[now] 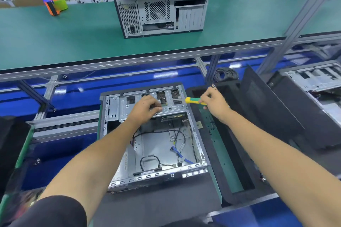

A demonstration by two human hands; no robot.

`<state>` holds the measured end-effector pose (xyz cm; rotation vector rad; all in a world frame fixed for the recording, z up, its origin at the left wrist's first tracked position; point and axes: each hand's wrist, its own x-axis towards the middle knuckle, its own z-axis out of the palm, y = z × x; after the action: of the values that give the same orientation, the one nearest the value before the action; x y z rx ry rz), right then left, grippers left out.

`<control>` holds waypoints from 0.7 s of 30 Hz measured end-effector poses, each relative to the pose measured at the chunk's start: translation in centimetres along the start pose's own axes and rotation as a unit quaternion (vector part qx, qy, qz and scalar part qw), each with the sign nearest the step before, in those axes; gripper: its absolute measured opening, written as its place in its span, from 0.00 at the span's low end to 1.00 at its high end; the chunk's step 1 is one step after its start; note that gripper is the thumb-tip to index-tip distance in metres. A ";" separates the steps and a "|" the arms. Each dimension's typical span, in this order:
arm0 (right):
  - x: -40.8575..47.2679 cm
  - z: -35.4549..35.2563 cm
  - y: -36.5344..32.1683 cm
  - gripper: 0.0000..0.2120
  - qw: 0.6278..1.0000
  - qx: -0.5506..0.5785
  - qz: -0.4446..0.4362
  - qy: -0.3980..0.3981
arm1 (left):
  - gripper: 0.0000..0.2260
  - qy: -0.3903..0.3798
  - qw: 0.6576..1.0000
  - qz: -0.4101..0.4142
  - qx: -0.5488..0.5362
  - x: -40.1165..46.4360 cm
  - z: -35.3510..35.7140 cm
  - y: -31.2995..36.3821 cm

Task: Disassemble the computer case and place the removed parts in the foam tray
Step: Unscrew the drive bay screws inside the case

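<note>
An open computer case (156,149) lies on its side in front of me, with loose cables on its bare metal floor. My left hand (146,106) rests on the silver drive cage (129,108) at the case's far end, fingers curled over the cage's front edge. My right hand (215,100) grips a screwdriver (193,100) with a yellow and green handle. Its shaft points left at the cage's far right corner. A black foam tray (238,180) lies right of the case, with a green board (219,145) in its slot.
A second closed case (160,3) stands on the green bench behind. An orange and green tape dispenser (55,4) sits at the bench's far left. A black side panel (265,108) leans at the right, beside another opened case (313,83). Blue conveyor surface runs beneath.
</note>
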<state>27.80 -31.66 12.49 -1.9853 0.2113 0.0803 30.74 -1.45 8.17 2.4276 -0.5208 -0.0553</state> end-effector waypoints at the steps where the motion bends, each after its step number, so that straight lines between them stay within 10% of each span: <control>1: -0.4 0.0 0.7 0.09 0.999 0.041 0.028 0.002 | 0.07 0.001 1.000 0.000 -0.002 0.0 0.2 0.3; 10: -3.7 -1.6 4.5 0.12 0.942 0.308 0.130 -0.041 | 0.06 -0.026 0.997 0.061 0.026 2.1 5.7 8.3; 21: -6.8 -8.0 11.8 0.21 0.966 0.199 0.159 -0.040 | 0.05 -0.264 0.885 0.139 0.357 3.5 15.4 20.3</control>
<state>18.63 -42.89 6.20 -1.5325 0.4565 0.3000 24.25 -26.34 8.64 3.0142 -1.3271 -0.4935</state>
